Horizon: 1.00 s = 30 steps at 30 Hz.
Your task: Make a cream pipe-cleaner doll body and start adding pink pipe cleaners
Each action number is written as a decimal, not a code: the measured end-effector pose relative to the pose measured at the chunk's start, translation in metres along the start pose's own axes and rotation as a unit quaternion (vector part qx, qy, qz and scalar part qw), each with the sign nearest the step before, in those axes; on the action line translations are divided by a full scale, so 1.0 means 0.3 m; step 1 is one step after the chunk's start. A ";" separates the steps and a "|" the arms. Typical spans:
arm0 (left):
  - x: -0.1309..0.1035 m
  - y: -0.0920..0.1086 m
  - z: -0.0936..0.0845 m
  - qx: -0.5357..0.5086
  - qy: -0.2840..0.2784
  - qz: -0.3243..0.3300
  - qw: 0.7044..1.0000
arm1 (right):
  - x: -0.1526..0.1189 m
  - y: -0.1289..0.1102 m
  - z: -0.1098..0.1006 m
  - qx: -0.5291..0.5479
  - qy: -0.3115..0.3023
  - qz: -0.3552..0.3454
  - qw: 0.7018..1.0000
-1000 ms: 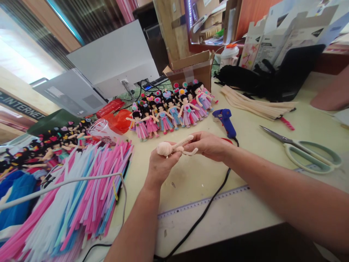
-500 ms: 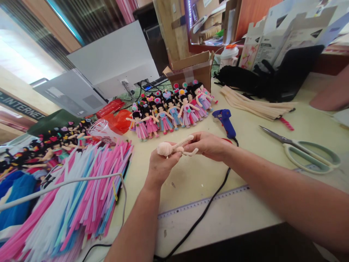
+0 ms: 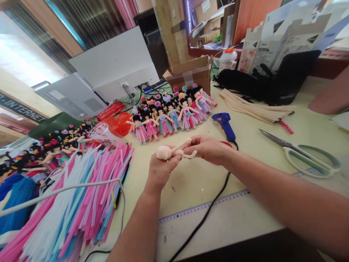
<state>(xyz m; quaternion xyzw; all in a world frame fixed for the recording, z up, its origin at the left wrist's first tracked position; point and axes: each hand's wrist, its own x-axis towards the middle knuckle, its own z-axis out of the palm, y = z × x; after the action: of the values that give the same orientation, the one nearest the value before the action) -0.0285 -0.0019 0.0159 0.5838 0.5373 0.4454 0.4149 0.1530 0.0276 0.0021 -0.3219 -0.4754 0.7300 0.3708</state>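
Observation:
A small cream doll body [image 3: 164,153] with a round wound head and thin bent limbs is held over the table, its head pointing left. My left hand [image 3: 161,170] pinches it from below, just under the head. From the right, my right hand [image 3: 205,148] has its fingers closed on the limb end of the same body. One bent limb sticks out below the right fingers. The blue glue gun [image 3: 225,125] lies behind my right hand, and finished dolls [image 3: 166,118] in coloured skirts stand behind both hands.
Pink, white and blue pipe cleaners [image 3: 81,196] cover the left side. Scissors [image 3: 308,154] and cream strips [image 3: 253,107] lie at right. A black cable [image 3: 208,214] crosses the measuring tape [image 3: 201,207] in front. Behind are a cardboard box [image 3: 191,74] and a monitor [image 3: 117,62].
The view has shifted slightly, so the background sits a little lower. Both hands keep their hold on the cream body, with barely any change in the fingers.

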 end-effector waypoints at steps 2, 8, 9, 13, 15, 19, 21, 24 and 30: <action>-0.002 0.003 0.001 0.002 0.000 -0.002 1.000 | 0.000 0.002 -0.001 0.002 0.004 0.000 1.000; -0.007 0.011 0.009 0.005 0.005 -0.007 1.000 | -0.001 -0.001 0.006 -0.017 0.020 -0.010 1.000; -0.008 0.011 0.010 0.005 0.006 -0.008 1.000 | -0.002 -0.004 0.008 -0.025 0.021 -0.012 0.999; -0.008 0.009 0.012 0.006 0.002 -0.009 1.000 | -0.012 -0.019 0.013 -0.070 0.022 -0.016 0.997; -0.008 0.009 0.012 0.006 0.004 -0.014 1.000 | -0.016 -0.023 0.013 -0.107 0.026 -0.021 0.994; -0.008 0.015 0.016 0.007 0.000 -0.022 1.000 | -0.020 -0.023 0.011 -0.185 0.036 -0.053 0.981; -0.010 0.023 0.019 0.007 -0.004 -0.023 1.000 | -0.020 -0.018 0.010 -0.216 0.038 -0.076 0.973; -0.013 0.039 0.023 0.004 -0.008 -0.028 1.000 | -0.017 -0.007 0.010 -0.261 0.051 -0.106 0.958; -0.004 0.037 0.018 -0.006 -0.008 -0.039 0.999 | -0.020 -0.013 0.026 -0.256 0.062 -0.130 0.956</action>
<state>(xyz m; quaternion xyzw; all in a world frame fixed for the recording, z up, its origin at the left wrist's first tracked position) -0.0205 -0.0041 0.0250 0.5634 0.5538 0.4276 0.4394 0.1506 0.0202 0.0090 -0.3862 -0.6602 0.5074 0.3969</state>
